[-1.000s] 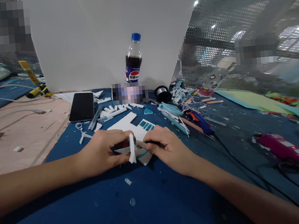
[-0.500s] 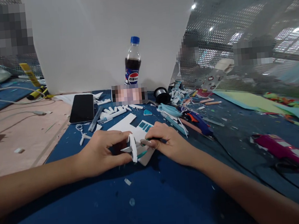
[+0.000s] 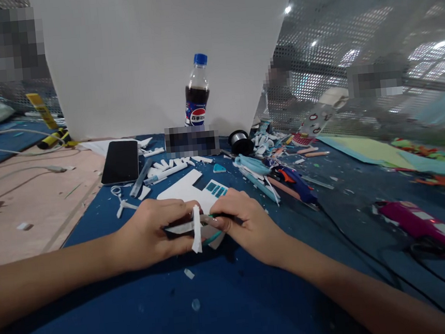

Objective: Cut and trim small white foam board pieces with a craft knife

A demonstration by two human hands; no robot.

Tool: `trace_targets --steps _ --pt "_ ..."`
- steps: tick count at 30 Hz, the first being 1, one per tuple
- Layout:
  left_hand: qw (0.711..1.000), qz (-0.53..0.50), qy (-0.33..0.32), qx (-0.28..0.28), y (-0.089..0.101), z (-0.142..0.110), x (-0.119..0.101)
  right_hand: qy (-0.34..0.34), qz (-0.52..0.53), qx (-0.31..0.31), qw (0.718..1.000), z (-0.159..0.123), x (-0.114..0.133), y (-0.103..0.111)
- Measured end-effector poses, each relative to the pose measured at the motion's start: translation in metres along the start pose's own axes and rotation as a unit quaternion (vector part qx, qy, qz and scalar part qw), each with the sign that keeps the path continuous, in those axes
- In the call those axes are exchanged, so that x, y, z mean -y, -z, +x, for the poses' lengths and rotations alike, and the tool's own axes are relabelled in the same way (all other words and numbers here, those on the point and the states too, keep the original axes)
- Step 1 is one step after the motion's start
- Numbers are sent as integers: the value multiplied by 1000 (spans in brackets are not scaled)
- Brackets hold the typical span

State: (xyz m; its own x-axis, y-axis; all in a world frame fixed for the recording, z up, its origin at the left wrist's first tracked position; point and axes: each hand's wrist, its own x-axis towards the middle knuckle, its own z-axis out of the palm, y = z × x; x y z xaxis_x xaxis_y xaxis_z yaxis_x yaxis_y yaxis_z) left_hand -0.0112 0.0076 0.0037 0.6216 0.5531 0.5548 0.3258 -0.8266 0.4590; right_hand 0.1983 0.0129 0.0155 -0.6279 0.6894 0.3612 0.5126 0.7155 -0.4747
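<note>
L hand [image 3: 146, 233] pinches white strip [image 3: 198, 234], R hand [image 3: 253, 227] grips metal tool [image 3: 181, 228] crossing it, prob. mid-trim, so next move calls for steady hold w/ fingertips clear.

Dim and cool overall; flat and even on the white board [image 3: 138, 55], dull on the blue desk [image 3: 114, 311]. Glinting in small blown-out spots through the perforated mesh [image 3: 336, 42] at upper right. Shaded softly beneath both forearms [image 3: 78, 262], deepest near the lower right. Sharp enough near the centre to read the label [image 3: 197, 117] on the cola bottle [image 3: 199, 93]; slightly soft around the fingers [image 3: 175, 208] and the white strip [image 3: 197, 229]. Stretched and smeared toward the right edge, plainly so on the coloured scraps [image 3: 431, 144]. Masked by coarse pixel blocks [image 3: 1, 46] at upper left, below the cola bottle and at right.
</note>
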Motion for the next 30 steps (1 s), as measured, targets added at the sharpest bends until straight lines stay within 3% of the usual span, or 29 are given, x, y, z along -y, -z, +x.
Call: trace_targets --steps 11,17,24,30 --pt "999 46 15 -14 2 -3 -2 44 2 9 999 5 -16 6" --pt "999 53 5 3 -1 -4 -1 39 -1 4 999 3 -12 4" --pt "999 38 -13 -15 -3 -3 -4 2 13 -17 1000 0 -2 -2" --pt "999 26 -21 -9 1 -4 -1 42 20 -23 999 3 -7 2"
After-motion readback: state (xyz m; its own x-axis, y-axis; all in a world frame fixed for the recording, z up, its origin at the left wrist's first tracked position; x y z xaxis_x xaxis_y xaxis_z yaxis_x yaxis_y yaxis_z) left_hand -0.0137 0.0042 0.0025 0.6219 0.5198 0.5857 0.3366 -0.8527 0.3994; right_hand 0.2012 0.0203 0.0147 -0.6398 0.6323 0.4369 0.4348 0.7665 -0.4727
